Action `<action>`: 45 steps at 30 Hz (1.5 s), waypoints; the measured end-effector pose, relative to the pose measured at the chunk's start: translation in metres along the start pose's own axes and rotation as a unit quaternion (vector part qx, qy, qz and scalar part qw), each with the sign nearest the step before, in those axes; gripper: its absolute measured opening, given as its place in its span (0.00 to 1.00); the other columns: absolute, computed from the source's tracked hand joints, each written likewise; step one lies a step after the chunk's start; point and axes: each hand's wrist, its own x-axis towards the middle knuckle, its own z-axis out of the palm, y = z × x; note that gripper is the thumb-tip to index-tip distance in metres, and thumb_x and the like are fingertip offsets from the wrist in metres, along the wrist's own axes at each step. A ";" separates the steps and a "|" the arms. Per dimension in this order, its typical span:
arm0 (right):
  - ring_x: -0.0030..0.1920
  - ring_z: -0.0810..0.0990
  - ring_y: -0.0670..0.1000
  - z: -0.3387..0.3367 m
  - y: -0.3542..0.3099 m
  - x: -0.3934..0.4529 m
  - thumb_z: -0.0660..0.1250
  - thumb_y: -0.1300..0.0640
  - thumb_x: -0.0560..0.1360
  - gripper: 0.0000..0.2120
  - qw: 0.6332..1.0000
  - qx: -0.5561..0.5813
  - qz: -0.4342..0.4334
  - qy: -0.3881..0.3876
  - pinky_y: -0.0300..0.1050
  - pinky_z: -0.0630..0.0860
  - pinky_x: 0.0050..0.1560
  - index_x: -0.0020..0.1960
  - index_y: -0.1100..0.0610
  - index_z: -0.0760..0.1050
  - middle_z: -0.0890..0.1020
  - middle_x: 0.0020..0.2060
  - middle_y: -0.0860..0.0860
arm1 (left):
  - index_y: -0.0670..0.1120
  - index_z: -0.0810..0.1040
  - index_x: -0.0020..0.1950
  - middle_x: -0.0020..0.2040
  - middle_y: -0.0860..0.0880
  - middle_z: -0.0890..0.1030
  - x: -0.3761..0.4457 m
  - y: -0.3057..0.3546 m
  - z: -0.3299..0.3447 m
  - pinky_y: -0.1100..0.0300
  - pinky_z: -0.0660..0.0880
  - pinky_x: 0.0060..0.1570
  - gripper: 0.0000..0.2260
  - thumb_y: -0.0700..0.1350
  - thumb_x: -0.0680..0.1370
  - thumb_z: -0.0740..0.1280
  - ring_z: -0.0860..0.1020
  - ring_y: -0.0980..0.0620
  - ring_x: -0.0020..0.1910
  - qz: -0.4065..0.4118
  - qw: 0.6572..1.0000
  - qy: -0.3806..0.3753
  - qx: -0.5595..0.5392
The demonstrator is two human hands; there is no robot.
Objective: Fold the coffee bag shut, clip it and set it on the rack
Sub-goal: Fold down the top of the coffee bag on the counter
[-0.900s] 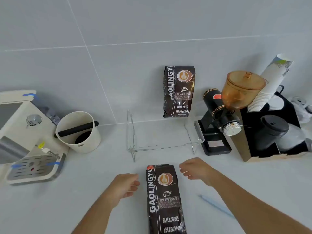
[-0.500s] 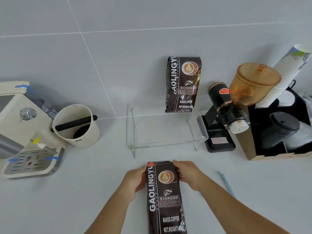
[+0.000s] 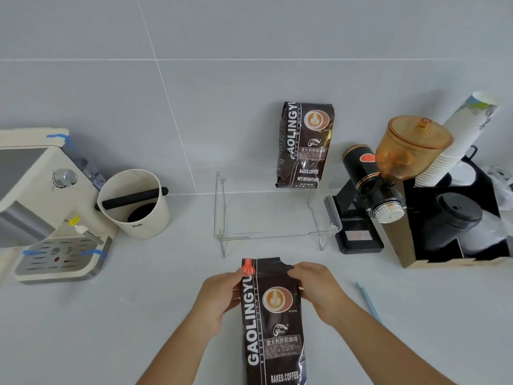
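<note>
A dark brown coffee bag lies flat on the white counter, its open top pointing away from me. My left hand grips the bag's upper left edge. My right hand pinches the upper right corner, where the top edge is starting to bend. A clear acrylic rack stands just beyond the bag. A second, identical coffee bag stands upright on the back of the rack against the wall. A light blue clip lies on the counter to the right of my right forearm.
An espresso machine sits at the left with a white knock box beside it. A black grinder with an amber hopper stands right of the rack. A black cardboard box holds paper cups and lids.
Both hands closed in from beside the bag and took hold of its top corners. The top edge has begun to lift and bend at the right corner.
</note>
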 end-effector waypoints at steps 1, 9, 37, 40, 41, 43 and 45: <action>0.38 0.80 0.54 0.001 -0.002 -0.007 0.67 0.63 0.74 0.08 1.000 -0.005 -0.011 -0.003 0.47 0.75 0.43 0.38 0.61 0.82 0.83 0.37 0.57 | 0.40 0.85 0.45 0.43 0.43 0.88 -0.007 0.001 0.000 0.57 0.78 0.45 0.12 0.48 0.77 0.69 0.85 0.49 0.39 0.012 1.000 -0.004 -0.007; 0.31 0.82 0.47 0.005 -0.004 -0.063 0.69 0.61 0.76 0.12 0.994 -0.006 -0.105 0.009 0.38 0.77 0.32 0.33 0.57 0.82 0.85 0.31 0.51 | 0.42 0.86 0.39 0.42 0.43 0.88 -0.060 0.011 -0.004 0.55 0.78 0.50 0.11 0.46 0.77 0.69 0.85 0.50 0.40 0.110 0.993 -0.040 0.023; 0.47 0.85 0.42 0.004 -0.034 -0.091 0.75 0.66 0.70 0.22 0.947 -0.131 -0.292 0.015 0.36 0.81 0.46 0.43 0.36 0.84 0.87 0.43 0.40 | 0.59 0.78 0.61 0.39 0.58 0.86 -0.091 0.036 -0.009 0.73 0.76 0.46 0.21 0.39 0.73 0.74 0.83 0.61 0.39 0.353 0.912 0.042 0.204; 0.46 0.84 0.42 0.007 -0.035 -0.094 0.76 0.61 0.70 0.17 0.925 -0.201 -0.320 0.037 0.33 0.80 0.45 0.42 0.36 0.84 0.86 0.41 0.40 | 0.53 0.80 0.63 0.38 0.61 0.85 -0.096 0.036 -0.010 0.81 0.70 0.47 0.19 0.42 0.73 0.74 0.81 0.67 0.45 0.389 0.881 0.065 0.261; 0.45 0.83 0.41 0.007 -0.036 -0.095 0.76 0.61 0.70 0.15 0.912 -0.228 -0.339 0.047 0.30 0.79 0.42 0.43 0.39 0.85 0.86 0.39 0.42 | 0.52 0.80 0.62 0.37 0.61 0.84 -0.098 0.036 -0.010 0.81 0.69 0.47 0.18 0.43 0.73 0.74 0.80 0.68 0.47 0.403 0.868 0.073 0.280; 0.44 0.82 0.41 0.007 -0.035 -0.097 0.76 0.62 0.70 0.10 0.887 -0.265 -0.375 0.054 0.27 0.74 0.35 0.47 0.48 0.86 0.85 0.37 0.42 | 0.49 0.82 0.60 0.40 0.59 0.83 -0.101 0.037 -0.011 0.75 0.72 0.47 0.15 0.43 0.73 0.74 0.79 0.63 0.48 0.444 0.830 0.080 0.329; 0.45 0.82 0.40 0.006 -0.033 -0.098 0.75 0.63 0.71 0.07 0.869 -0.287 -0.400 0.046 0.24 0.71 0.32 0.47 0.54 0.86 0.83 0.38 0.40 | 0.49 0.84 0.55 0.40 0.54 0.84 -0.104 0.037 -0.011 0.64 0.75 0.44 0.10 0.44 0.75 0.72 0.79 0.57 0.44 0.475 0.798 0.078 0.362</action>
